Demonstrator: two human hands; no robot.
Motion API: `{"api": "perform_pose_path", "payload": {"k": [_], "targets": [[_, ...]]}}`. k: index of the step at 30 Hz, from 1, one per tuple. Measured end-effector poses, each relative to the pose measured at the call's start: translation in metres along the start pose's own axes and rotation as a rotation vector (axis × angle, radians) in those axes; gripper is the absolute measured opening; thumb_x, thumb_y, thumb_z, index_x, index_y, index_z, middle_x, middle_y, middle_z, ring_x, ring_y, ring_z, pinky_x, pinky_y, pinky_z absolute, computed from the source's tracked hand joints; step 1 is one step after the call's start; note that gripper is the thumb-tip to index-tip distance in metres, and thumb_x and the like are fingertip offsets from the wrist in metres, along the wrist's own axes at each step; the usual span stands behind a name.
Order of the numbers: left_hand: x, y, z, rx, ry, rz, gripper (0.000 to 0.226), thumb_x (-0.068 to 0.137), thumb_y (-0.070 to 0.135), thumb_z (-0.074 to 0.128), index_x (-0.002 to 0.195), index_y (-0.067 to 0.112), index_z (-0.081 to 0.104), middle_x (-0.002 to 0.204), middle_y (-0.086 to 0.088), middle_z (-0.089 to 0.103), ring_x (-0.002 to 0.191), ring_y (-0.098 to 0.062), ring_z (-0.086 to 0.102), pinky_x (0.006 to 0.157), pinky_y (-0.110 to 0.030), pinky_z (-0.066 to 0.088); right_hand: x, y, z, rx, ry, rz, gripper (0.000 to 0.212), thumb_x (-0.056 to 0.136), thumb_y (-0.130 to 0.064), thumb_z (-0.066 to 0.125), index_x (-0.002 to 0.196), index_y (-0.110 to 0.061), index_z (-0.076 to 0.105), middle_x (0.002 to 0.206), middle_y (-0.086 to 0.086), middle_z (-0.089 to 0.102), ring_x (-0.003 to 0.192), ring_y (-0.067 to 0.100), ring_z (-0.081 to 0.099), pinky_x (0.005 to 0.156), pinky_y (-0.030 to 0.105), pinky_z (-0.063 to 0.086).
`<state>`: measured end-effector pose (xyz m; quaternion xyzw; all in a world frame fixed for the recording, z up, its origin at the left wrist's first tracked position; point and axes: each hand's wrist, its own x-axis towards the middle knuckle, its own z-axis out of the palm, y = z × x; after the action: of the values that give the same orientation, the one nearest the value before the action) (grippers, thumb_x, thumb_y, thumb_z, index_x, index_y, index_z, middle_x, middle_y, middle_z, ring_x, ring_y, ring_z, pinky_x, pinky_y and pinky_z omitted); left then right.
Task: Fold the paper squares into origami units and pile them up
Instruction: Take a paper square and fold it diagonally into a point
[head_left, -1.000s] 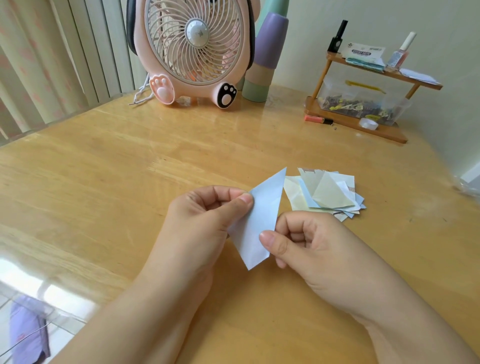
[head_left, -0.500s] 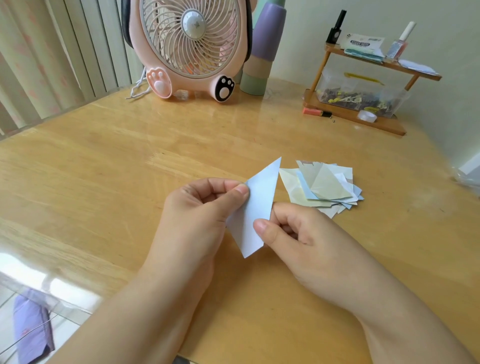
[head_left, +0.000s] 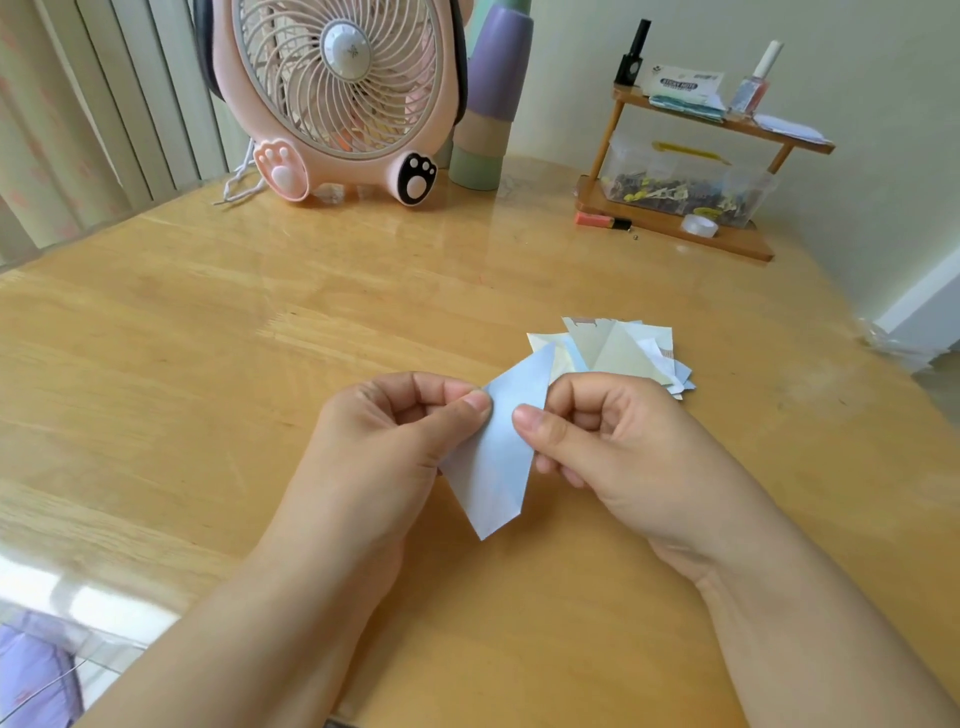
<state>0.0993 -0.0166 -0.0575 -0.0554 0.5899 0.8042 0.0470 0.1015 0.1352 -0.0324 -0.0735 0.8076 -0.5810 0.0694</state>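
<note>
A folded pale blue paper unit (head_left: 496, 457) is held just above the wooden table (head_left: 208, 322), its long point aimed down toward me. My left hand (head_left: 384, 441) pinches its left edge between thumb and curled fingers. My right hand (head_left: 608, 441) pinches its right edge the same way. Behind the right hand lies a pile of folded paper pieces (head_left: 623, 353) in pale green, cream and blue, fanned flat on the table; its near edge is partly hidden by the blue unit and my fingers.
A pink paw-footed desk fan (head_left: 337, 98) stands at the back, with a pastel striped bottle (head_left: 488, 104) beside it. At the back right, a small wooden shelf (head_left: 675, 228) carries bottles, a clear box, an orange marker and a tape roll. Curtains hang at the left.
The blue unit has turned, so its top tip now sits lower and its long point hangs toward me. My right thumb has shifted up to its upper right edge. The view moved closer.
</note>
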Motion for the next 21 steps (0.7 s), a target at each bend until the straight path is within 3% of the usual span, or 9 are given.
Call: {"api": "perform_pose_path", "payload": {"k": [5,8,10,12,15,21], "targets": [[-0.0013,-0.0002,0.0013,0.014,-0.023,0.014,0.008,0.056,0.018,0.078,0.061,0.016,0.071,0.071,-0.014,0.07,0.064,-0.025,0.063,0.071,-0.039,0.048,0.0021,0.0004,-0.0023,0.069,0.005,0.062,0.038,0.088,-0.021,0.06,0.052,-0.018,0.049,0.047,-0.004,0.05,0.045,0.004,0.038,0.05,0.015,0.032],[-0.0016,0.0002,0.0006,0.064,-0.059,0.004,0.015,0.054,0.012,0.083,0.062,0.016,0.072,0.073,-0.015,0.071,0.067,-0.031,0.065,0.073,-0.043,0.049,0.0013,0.0004,-0.0023,0.102,0.009,-0.001,0.021,0.088,-0.015,0.061,0.067,-0.01,0.06,0.052,-0.011,0.057,0.044,0.0,0.048,0.052,0.009,0.036],[-0.003,-0.0003,0.0021,0.062,-0.081,0.008,0.007,0.057,0.018,0.077,0.061,0.017,0.072,0.069,-0.012,0.07,0.063,-0.024,0.063,0.069,-0.039,0.048,0.0018,0.0014,-0.0035,0.149,0.04,-0.029,0.013,0.086,-0.01,0.062,0.075,-0.003,0.062,0.056,-0.01,0.06,0.047,0.0,0.051,0.051,0.007,0.037],[-0.0037,-0.001,0.0035,0.059,-0.079,0.008,0.003,0.062,0.019,0.072,0.06,0.017,0.071,0.07,-0.014,0.07,0.064,-0.024,0.063,0.07,-0.038,0.047,0.0025,0.0031,-0.0045,0.158,0.077,-0.045,0.018,0.085,-0.012,0.064,0.069,-0.005,0.059,0.055,-0.007,0.058,0.047,0.001,0.049,0.049,0.008,0.036],[-0.004,-0.0004,0.0035,0.071,-0.081,0.01,0.013,0.056,0.017,0.084,0.062,0.016,0.071,0.077,-0.019,0.071,0.069,-0.028,0.064,0.074,-0.041,0.047,0.0048,0.0038,-0.0054,0.173,0.137,-0.052,0.028,0.085,-0.013,0.064,0.061,-0.008,0.052,0.049,-0.008,0.049,0.042,0.002,0.044,0.049,0.01,0.034],[-0.0035,-0.0033,0.0038,0.081,-0.096,0.006,0.015,0.053,0.016,0.085,0.061,0.016,0.071,0.068,-0.011,0.068,0.063,-0.021,0.061,0.069,-0.035,0.045,0.0076,0.0049,-0.0066,0.183,0.222,-0.072,0.025,0.086,-0.013,0.065,0.062,-0.011,0.056,0.05,-0.007,0.045,0.045,0.006,0.035,0.048,0.015,0.033]]}}
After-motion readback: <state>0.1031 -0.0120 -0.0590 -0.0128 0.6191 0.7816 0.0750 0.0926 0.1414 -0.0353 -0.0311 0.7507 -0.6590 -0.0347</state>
